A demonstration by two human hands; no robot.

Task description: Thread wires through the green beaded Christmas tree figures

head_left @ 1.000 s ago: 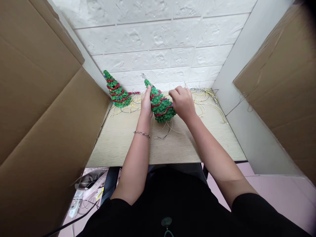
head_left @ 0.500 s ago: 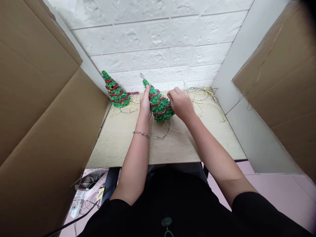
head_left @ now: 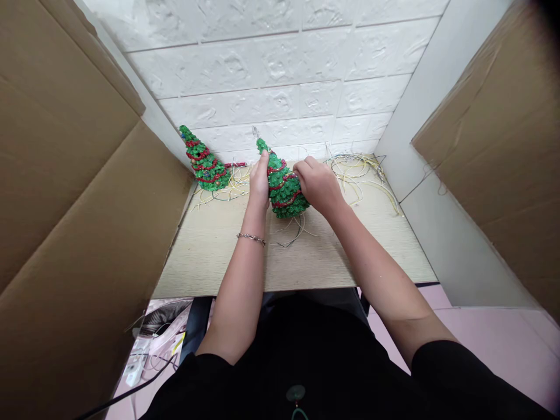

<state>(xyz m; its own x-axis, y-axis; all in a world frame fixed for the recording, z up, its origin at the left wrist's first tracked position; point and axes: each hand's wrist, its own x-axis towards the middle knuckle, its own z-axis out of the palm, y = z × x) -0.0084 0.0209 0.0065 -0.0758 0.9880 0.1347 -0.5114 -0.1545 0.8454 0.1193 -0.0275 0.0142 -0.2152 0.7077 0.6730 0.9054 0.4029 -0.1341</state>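
Observation:
A small green beaded Christmas tree (head_left: 285, 189) with red garlands tilts a little to the left in front of me. My left hand (head_left: 259, 181) grips its left side, thumb near the upper part and the other fingers hidden behind it. On the right side of the tree, my right hand (head_left: 318, 182) has its fingertips pinched together against the branches. Whatever lies in that pinch is too small to make out. Thin loose wires (head_left: 298, 230) trail out below the tree onto the table.
A second beaded Christmas tree (head_left: 206, 163) leans at the back left. Tangled yellow and white wires (head_left: 361, 175) lie along the back of the wooden table (head_left: 210, 256). Cardboard panels (head_left: 87, 192) flank both sides, and a white brick-patterned wall (head_left: 280, 64) closes the back.
The held tree has turned slightly and its tip has shifted a little to the right. My right fingertips have moved slightly left, closer in to the branches.

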